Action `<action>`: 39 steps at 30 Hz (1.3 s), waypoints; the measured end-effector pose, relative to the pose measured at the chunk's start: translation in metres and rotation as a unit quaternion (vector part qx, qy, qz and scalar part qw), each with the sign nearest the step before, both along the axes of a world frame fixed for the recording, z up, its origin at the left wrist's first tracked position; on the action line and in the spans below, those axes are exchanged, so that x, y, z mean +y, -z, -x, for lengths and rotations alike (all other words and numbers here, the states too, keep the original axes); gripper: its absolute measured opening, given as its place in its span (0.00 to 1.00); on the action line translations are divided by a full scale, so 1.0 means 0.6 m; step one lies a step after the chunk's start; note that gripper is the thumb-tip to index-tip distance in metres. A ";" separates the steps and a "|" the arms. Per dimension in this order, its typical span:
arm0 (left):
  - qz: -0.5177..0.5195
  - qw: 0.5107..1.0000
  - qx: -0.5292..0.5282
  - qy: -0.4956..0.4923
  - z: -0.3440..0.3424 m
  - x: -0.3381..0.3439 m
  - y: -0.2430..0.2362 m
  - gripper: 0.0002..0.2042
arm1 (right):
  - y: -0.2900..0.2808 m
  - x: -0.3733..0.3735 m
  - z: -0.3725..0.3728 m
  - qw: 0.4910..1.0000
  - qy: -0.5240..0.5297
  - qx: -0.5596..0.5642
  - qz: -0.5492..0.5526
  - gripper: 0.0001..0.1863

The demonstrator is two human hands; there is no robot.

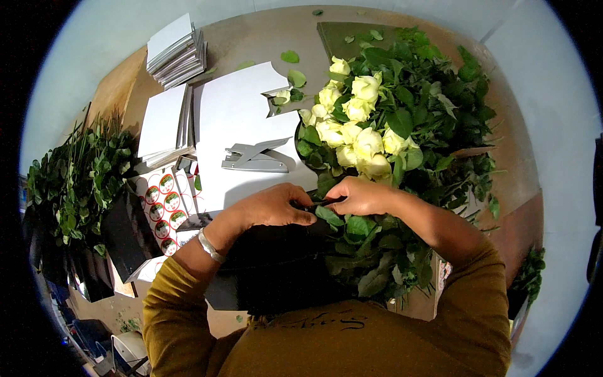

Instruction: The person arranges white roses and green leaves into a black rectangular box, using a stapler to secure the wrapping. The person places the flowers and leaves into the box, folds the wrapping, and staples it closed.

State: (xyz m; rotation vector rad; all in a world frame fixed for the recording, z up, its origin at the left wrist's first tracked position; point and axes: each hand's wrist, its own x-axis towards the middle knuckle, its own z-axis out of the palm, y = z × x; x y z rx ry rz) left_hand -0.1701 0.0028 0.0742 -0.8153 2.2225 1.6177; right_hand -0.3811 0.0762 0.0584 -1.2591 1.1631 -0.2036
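In front of my body lies a glossy black sheet [276, 264], with leafy green rose stems [370, 251] against its right part. My left hand [282, 206] pinches the sheet's far edge between thumb and fingers. Close beside it, my right hand [361, 196] is closed with its fingertips at the same dark edge; the exact grip is partly hidden. Just beyond the right hand rests a bunch of pale yellow roses [358, 147] with dense leaves. A silver plier stapler [259, 158] lies on white card [239, 107] beyond my left hand.
Stacks of white card [164, 122] stand at the left. Nearer are a sheet of round red-rimmed stickers [166, 207] and a black container [130, 232] beside tall greenery [78, 182]. Loose leaves [289, 56] dot the brown table [264, 38]. A green mat [336, 41] lies behind the roses.
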 end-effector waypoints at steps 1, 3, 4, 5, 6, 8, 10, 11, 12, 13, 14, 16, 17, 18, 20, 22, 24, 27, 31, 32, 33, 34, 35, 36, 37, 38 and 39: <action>0.003 1.000 0.000 0.004 0.001 -0.001 -0.003 0.16 | 0.000 0.001 -0.003 0.999 -0.012 0.024 0.030 0.13; 0.006 1.000 0.002 0.002 0.002 0.000 -0.001 0.16 | 0.002 0.004 -0.007 0.993 -0.040 0.074 0.088 0.12; 0.006 1.000 0.002 -0.002 0.001 0.000 0.001 0.16 | 0.006 0.012 -0.012 0.990 -0.011 0.065 0.127 0.11; 0.007 1.000 0.004 -0.006 0.001 0.000 0.003 0.16 | 0.005 0.017 -0.015 0.990 0.003 0.068 0.126 0.11; 0.004 1.000 0.000 -0.010 0.002 0.000 0.004 0.16 | 0.001 0.021 -0.018 0.989 0.017 0.071 0.125 0.11; -0.002 1.000 -0.009 -0.018 0.004 0.000 0.004 0.16 | 0.003 0.025 -0.020 0.988 0.040 0.066 0.130 0.14; -0.019 0.999 -0.022 -0.025 0.007 0.000 0.002 0.16 | 0.017 0.027 -0.017 0.987 0.059 0.050 0.141 0.19; -0.027 0.999 -0.029 -0.029 0.007 0.000 0.000 0.16 | 0.020 0.025 -0.013 0.989 0.052 0.040 0.132 0.20; -0.026 0.999 -0.025 -0.030 0.006 -0.001 -0.001 0.16 | 0.022 0.020 -0.008 0.991 0.045 0.030 0.122 0.20; -0.025 0.999 -0.021 -0.031 0.006 -0.001 -0.002 0.15 | 0.022 0.016 -0.004 0.993 0.038 0.021 0.112 0.21; -0.023 0.999 -0.016 -0.032 0.006 -0.001 -0.002 0.15 | 0.019 0.014 -0.003 0.995 0.030 0.019 0.089 0.22; -0.034 0.998 -0.018 -0.041 0.006 -0.002 0.002 0.15 | 0.009 0.009 -0.005 0.997 0.004 0.044 0.066 0.21; -0.037 0.998 -0.018 -0.044 0.006 -0.001 0.002 0.15 | 0.005 0.008 -0.007 0.997 -0.008 0.057 0.057 0.20; -0.031 0.999 -0.008 -0.039 0.005 0.000 0.000 0.15 | 0.012 0.014 -0.011 0.994 0.019 0.036 0.099 0.19; -0.022 0.999 0.014 -0.029 0.004 0.000 -0.003 0.14 | 0.029 0.034 -0.024 0.981 0.072 -0.006 0.178 0.16; -0.006 1.000 0.004 -0.019 0.008 0.001 -0.005 0.15 | 0.026 0.041 -0.023 0.977 0.076 0.010 0.200 0.15; 0.013 1.000 0.003 -0.019 0.006 0.002 -0.005 0.14 | 0.016 0.044 -0.026 0.975 0.077 0.021 0.205 0.14; -0.004 1.000 -0.001 -0.029 0.001 0.003 -0.008 0.13 | 0.004 0.048 -0.027 0.976 0.081 0.029 0.200 0.13; -0.036 0.998 -0.018 -0.039 0.001 -0.002 -0.020 0.13 | 0.005 0.051 -0.030 0.973 0.083 0.021 0.214 0.14; -0.014 0.999 -0.011 -0.036 0.002 -0.001 -0.020 0.14 | 0.005 0.051 -0.028 0.973 0.083 0.020 0.213 0.14; -0.005 0.999 -0.001 -0.038 0.002 0.000 -0.018 0.14 | 0.005 0.049 -0.025 0.979 0.080 0.001 0.185 0.13; 0.004 0.999 0.009 -0.041 0.001 0.001 -0.014 0.14 | 0.005 0.046 -0.021 0.984 0.076 -0.017 0.157 0.13; 0.013 0.999 0.021 -0.044 0.001 0.003 -0.011 0.14 | 0.004 0.044 -0.018 0.989 0.073 -0.034 0.128 0.13; 0.016 0.998 0.027 -0.047 0.000 0.004 -0.009 0.14 | 0.004 0.044 -0.017 0.988 0.074 -0.040 0.132 0.11; 0.019 0.998 0.034 -0.051 -0.001 0.005 -0.007 0.13 | 0.003 0.045 -0.020 0.983 0.084 -0.029 0.161 0.10; 0.022 0.997 0.041 -0.054 -0.002 0.005 -0.006 0.13 | 0.004 0.048 -0.026 0.977 0.094 -0.018 0.190 0.10; 0.031 0.998 0.035 -0.045 -0.001 0.005 -0.009 0.13 | 0.004 0.049 -0.030 0.970 0.103 -0.006 0.218 0.09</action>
